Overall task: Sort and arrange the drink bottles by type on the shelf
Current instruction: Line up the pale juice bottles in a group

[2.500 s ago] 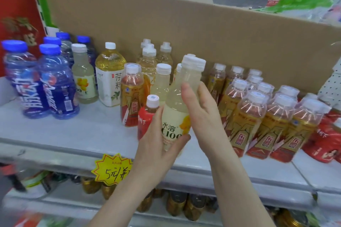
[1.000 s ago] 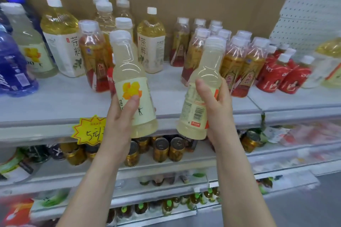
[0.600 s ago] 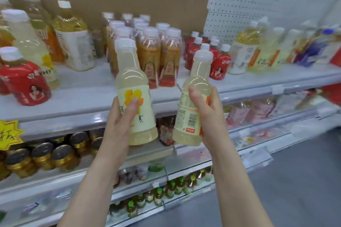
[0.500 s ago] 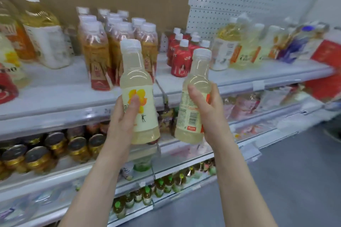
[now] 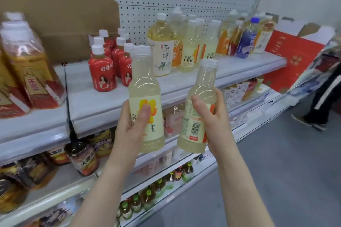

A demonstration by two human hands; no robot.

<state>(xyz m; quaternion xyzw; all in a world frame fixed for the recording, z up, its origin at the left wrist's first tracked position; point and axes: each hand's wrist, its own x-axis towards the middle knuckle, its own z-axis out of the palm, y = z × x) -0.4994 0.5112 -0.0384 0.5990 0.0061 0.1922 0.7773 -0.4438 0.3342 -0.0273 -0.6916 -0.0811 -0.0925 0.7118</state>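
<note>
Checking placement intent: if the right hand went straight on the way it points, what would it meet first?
Likely the C100 bottles on the shelf: the right hand, gripping its bottle, points up and forward at them. The shelf edge might come first; depth is unclear from one view.

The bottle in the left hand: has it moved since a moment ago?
Yes, rightward: the bottle was above the yellow price tag and is now by the red bottles further along the shelf.

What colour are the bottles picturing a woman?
Those bottles are red with white caps; head view.
</note>
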